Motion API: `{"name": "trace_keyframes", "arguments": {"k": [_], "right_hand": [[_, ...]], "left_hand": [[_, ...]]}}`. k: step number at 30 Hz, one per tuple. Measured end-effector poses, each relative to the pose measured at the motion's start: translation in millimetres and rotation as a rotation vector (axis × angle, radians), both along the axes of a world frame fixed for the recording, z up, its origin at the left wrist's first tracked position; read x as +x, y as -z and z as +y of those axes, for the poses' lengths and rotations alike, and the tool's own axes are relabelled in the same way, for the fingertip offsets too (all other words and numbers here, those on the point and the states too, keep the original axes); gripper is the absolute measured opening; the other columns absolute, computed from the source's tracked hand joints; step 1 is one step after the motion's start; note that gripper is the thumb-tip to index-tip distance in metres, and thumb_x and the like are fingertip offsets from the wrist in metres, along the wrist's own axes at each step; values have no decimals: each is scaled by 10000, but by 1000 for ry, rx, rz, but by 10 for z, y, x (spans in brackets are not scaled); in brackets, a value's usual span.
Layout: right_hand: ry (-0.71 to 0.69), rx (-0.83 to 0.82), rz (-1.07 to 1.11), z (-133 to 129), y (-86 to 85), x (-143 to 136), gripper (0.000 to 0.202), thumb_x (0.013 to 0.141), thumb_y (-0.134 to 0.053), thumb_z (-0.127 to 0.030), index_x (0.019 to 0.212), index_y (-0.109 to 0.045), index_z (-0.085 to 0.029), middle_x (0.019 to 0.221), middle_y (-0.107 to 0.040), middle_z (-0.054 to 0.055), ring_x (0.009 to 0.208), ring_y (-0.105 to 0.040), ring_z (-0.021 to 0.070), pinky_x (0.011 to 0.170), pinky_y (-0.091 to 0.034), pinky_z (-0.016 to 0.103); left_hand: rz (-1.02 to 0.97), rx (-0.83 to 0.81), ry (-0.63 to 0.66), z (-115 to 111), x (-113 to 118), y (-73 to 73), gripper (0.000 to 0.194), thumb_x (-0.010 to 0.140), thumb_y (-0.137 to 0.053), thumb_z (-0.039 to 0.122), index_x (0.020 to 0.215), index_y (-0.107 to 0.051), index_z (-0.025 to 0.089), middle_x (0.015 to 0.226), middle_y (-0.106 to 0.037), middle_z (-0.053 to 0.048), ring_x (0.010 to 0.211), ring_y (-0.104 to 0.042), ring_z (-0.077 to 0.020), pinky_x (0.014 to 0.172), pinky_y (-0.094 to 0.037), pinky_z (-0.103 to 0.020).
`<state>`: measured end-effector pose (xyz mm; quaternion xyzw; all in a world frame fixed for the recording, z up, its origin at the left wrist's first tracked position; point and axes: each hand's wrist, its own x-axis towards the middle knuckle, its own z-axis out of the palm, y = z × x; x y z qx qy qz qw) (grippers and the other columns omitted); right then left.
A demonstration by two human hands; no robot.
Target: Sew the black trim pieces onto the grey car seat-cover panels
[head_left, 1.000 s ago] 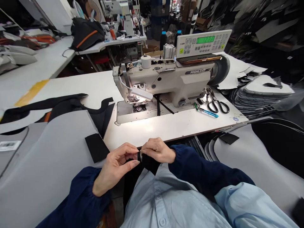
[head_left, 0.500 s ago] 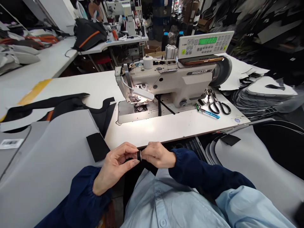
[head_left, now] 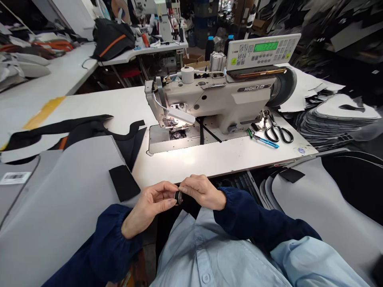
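My left hand point(head_left: 152, 206) pinches a small metal bobbin point(head_left: 178, 197) wound with black thread, between thumb and fingers. Beside it my right hand point(head_left: 204, 192) is closed, its fingertips pressed together just above the bobbin; whatever they grip is too small to make out. Both hands are held in front of the table's near edge. Beyond them stands a sewing machine point(head_left: 221, 99) marked HIGHLEAD, its lamp lit. Below the needle area the bed is uncovered, showing the hook mechanism point(head_left: 177, 135). Black strips point(head_left: 206, 131) lie across the machine bed.
Black-handled scissors point(head_left: 278, 131) and a blue tool point(head_left: 265, 140) lie right of the machine. Grey panels point(head_left: 86, 175) with a black patch point(head_left: 124, 182) cover the left side. More grey panels point(head_left: 311, 195) are stacked at right, below a pile of white-topped pieces point(head_left: 341, 109).
The bobbin has turned so its flat face shows more. My right fingertips have risen from its side to just above it. The view has shifted slightly.
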<state>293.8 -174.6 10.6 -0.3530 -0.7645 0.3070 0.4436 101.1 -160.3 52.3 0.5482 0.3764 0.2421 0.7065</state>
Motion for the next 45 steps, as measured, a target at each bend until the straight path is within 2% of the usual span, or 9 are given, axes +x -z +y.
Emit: {"name": "trace_keyframes", "arguments": {"k": [5,9,13,17,23,31,37,41,45], "right_hand": [[27,-10,-36,-10,57,-36,417,1009,-309,-379,821,-594,-139,643,-613,22,577,-527,104,635,-432,220],[62,38,-171,118,118,56,315,987,-350,-274,868,-606,-134,710,-608,40,640,-547,123,630,-432,229],[177,-140,-213,186,4,228,205,910,-470,-200,1077,-572,-140,1123,-546,113,665,-570,96,648,-464,250],[-45,-297,-3,134,-210,213,464,858,-581,-233,1288,-414,-179,1322,-429,133,630,-587,55,602,-477,213],[-8,-201,-440,275,-166,16,465,910,-545,-226,1334,-375,-139,756,-652,-1,595,-585,125,588,-384,215],[27,130,-898,784,49,138,435,938,-415,-195,1370,-373,-157,827,-686,57,662,-596,167,503,-268,237],[374,-139,-1062,1506,244,203,351,896,-339,-91,1211,-492,-67,855,-675,156,763,-643,253,619,-421,304],[406,-122,-1070,1870,369,105,346,862,-374,-59,1177,-504,1,886,-659,217,833,-646,290,677,-468,351],[396,-66,-1069,1995,410,12,324,885,-310,-44,1073,-572,-24,991,-641,231,900,-632,295,724,-485,385]], "left_hand": [[-21,-181,-24,12,53,-24,350,685,-739,382,909,-580,164,860,-623,-47,863,-623,-182,790,-528,-303],[61,16,-20,69,28,19,298,705,-702,334,906,-571,158,845,-586,-36,797,-595,-146,780,-517,-285],[250,240,-53,128,-7,30,290,724,-647,328,941,-567,153,868,-573,-40,807,-589,-152,789,-515,-306],[293,297,-98,211,35,7,409,710,-641,322,1063,-488,181,910,-584,-35,822,-593,-148,777,-517,-306],[188,171,-46,513,142,-26,542,675,-686,314,1108,-379,206,840,-595,-3,777,-594,-133,717,-489,-269],[142,74,44,1026,250,87,631,668,-702,391,1159,-364,183,774,-590,16,622,-481,-84,625,-410,-234],[623,480,-31,1605,283,368,500,759,-546,422,1175,-414,179,937,-560,-37,718,-551,-148,719,-452,-315],[973,796,86,1796,311,498,357,812,-490,292,1141,-516,156,1029,-554,-75,774,-571,-164,826,-445,-325],[1195,904,175,1806,383,525,501,888,-422,320,1369,-376,189,1140,-539,-107,959,-594,-241,812,-456,-324]]}}
